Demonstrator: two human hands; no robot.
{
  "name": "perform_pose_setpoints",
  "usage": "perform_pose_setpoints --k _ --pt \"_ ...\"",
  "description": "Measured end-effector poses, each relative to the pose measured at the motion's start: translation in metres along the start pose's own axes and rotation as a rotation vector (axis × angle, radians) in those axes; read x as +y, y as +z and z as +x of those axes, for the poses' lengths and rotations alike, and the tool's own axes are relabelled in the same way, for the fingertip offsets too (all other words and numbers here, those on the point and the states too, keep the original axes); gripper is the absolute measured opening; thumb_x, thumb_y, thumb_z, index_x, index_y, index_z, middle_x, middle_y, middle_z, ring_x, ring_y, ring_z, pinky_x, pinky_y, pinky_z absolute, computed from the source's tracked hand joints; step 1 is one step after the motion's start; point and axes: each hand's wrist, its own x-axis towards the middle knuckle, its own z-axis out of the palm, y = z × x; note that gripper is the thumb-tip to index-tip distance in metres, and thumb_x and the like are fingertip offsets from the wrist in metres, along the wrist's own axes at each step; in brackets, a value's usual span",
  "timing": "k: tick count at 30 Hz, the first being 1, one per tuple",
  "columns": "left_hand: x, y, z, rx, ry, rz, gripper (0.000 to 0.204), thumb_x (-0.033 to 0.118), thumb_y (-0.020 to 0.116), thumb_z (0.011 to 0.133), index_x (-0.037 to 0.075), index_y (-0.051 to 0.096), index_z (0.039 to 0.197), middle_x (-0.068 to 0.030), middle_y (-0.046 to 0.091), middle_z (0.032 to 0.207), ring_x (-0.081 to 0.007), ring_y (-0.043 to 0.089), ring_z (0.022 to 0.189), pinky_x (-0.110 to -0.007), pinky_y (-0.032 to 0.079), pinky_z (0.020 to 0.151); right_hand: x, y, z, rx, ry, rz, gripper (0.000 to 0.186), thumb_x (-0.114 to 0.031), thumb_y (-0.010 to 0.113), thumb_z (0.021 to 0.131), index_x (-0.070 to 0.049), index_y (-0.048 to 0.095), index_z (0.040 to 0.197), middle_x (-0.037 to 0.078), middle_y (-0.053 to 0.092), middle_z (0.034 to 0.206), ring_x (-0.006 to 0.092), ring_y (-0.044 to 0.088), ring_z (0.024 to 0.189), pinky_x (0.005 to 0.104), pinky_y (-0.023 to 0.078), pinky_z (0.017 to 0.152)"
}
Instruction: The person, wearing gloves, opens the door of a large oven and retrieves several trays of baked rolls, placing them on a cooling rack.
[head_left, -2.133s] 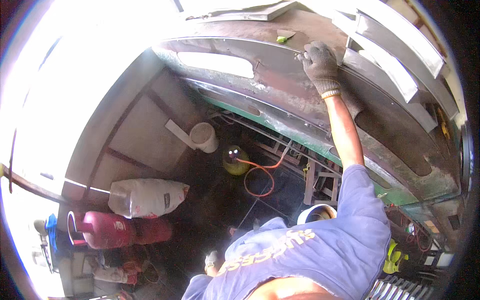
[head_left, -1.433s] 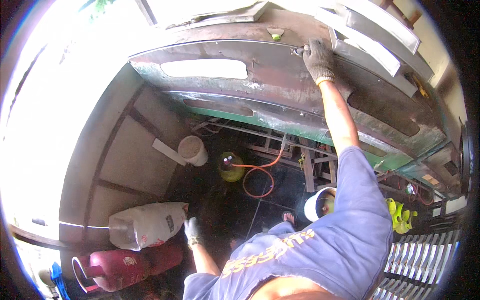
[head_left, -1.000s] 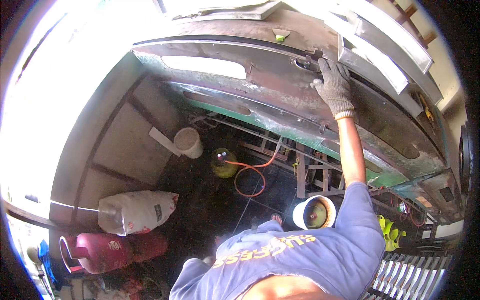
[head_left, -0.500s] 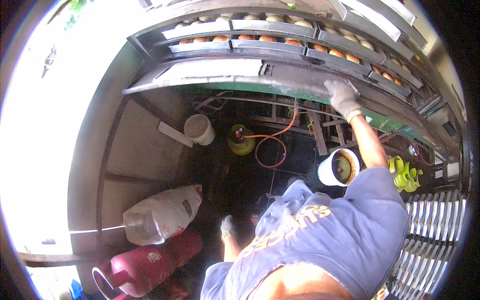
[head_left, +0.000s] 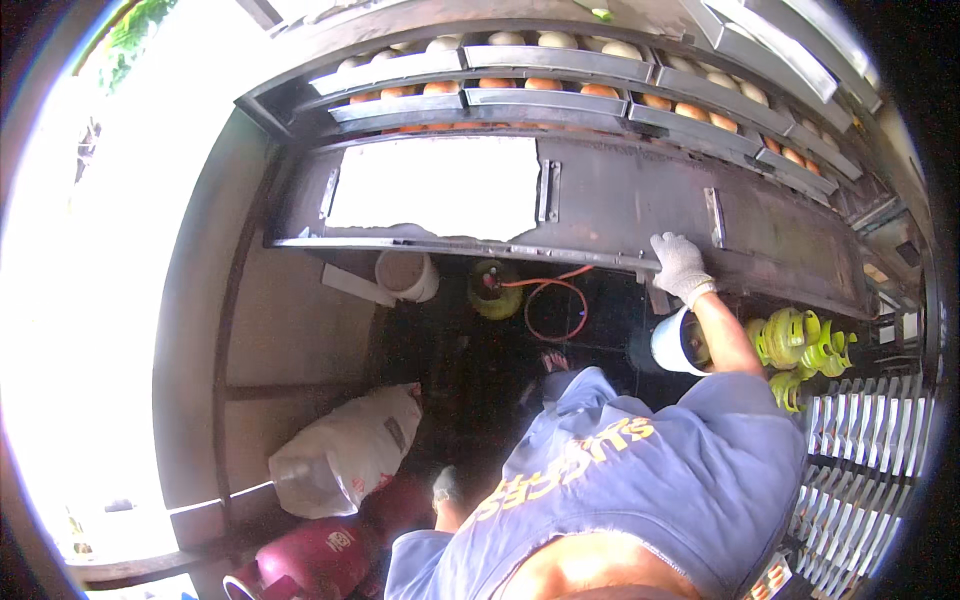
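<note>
Long dark-metal oven door [head_left: 625, 195] is already open, round browned buns [head_left: 691, 111] inside, grey-gloved right hand [head_left: 682, 268] loosely spread on door's edge, can't tell with grey-gloved left hand [head_left: 447, 486].

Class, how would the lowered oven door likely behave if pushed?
The oven door is probably stiff: it looks like dark sheet metal. Being so broad, it may feel heavy. It likely swings rather than slides, its far edge running below the trays.

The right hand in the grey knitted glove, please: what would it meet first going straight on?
Most likely the long dark metal door panel, whose edge the gloved right hand appears to touch, though one view leaves depth unclear.
</note>
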Motion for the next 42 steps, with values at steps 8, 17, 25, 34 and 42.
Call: perform_pose_setpoints --k 8,17,25,34,42 --pt "0.257 -0.076 0.015 -0.347 0.089 0.369 0.034 0.027 0.051 0.1 0.014 0.061 0.13 -0.0216 0.06 0.133 -0.039 0.055 0.126 -0.044 0.05 0.1 0.045 -0.039 0.267 0.578 -0.206 0.172 0.05 -0.035 0.069 0.077 -0.001 0.064 0.113 0.026 0.067 0.113 0.0452 0.062 0.107 0.0478 0.049 0.095" --pt "0.267 -0.145 0.06 0.18 -0.019 -0.895 0.065 0.025 0.06 0.091 -0.007 0.042 0.145 -0.022 0.058 0.136 -0.0288 0.055 0.125 -0.035 0.042 0.103 -0.013 -0.012 0.378 0.501 0.084 0.436 0.035 -0.036 0.061 0.087 -0.002 0.064 0.095 0.029 0.067 0.096 0.046 0.065 0.096 0.0538 0.051 0.084" --pt "0.374 -0.268 0.121 0.382 0.495 -0.494 0.059 0.024 0.065 0.091 0.003 0.049 0.144 -0.0214 0.056 0.139 -0.0315 0.056 0.129 -0.037 0.045 0.105 -0.038 -0.051 0.275 0.5 0.15 0.334 0.034 -0.038 0.06 0.091 -0.004 0.065 0.091 0.024 0.068 0.089 0.0443 0.065 0.088 0.0543 0.051 0.078" --pt "0.492 -0.367 0.162 0.703 1.654 0.191 0.049 0.03 0.082 0.063 0.001 0.069 0.1 -0.018 0.06 0.119 -0.0426 0.053 0.116 -0.052 0.043 0.098 -0.206 -0.058 0.044 0.596 0.196 0.519 0.027 -0.023 0.073 0.085 -0.002 0.057 0.081 0.022 0.062 0.08 0.0413 0.061 0.079 0.0481 0.048 0.068" --pt "0.345 -0.427 0.186 0.758 1.557 0.021 0.02 0.018 0.075 0.059 0.009 0.066 0.075 -0.0161 0.059 0.103 -0.0409 0.054 0.103 -0.055 0.044 0.089 -0.287 -0.024 -0.002 0.618 0.358 0.493 0.027 -0.021 0.076 0.081 -0.006 0.062 0.099 0.015 0.064 0.095 0.0357 0.064 0.09 0.0455 0.052 0.073"
